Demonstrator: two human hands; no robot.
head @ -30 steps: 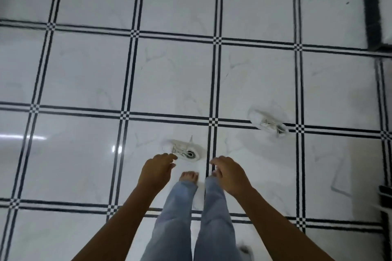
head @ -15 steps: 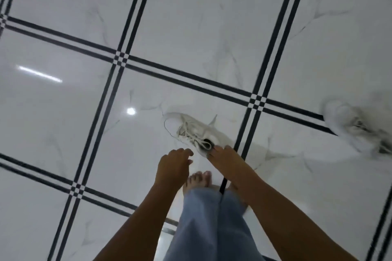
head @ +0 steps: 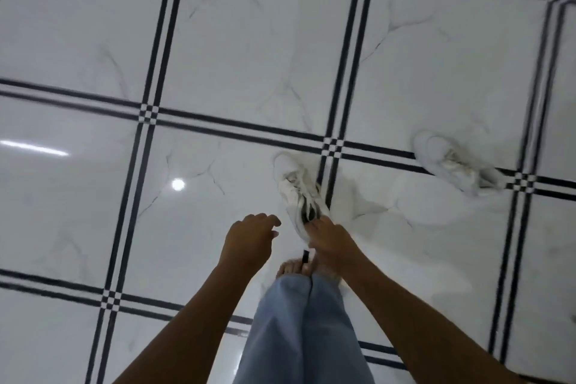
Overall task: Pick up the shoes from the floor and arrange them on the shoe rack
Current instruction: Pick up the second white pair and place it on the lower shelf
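Nearest, at six o'clock, stood bare feet (head: 296,268) under pale jeans (head: 304,330). Just beyond, the right hand (head: 332,241) pinched the near white shoe (head: 296,193) by its heel; the left hand (head: 247,238) hovered beside it, fingers loosely curled around nothing. The second shoe (head: 452,165) lay at two o'clock on the tiled floor (head: 249,50), nothing blocking it. No rack showed; the task had barely begun.

Glossy white marble floor (head: 237,50), black-lined; blue jeans (head: 299,330).

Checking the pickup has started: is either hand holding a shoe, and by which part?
The right hand grips the nearer white lace-up sneaker at its heel opening. The left hand holds nothing.
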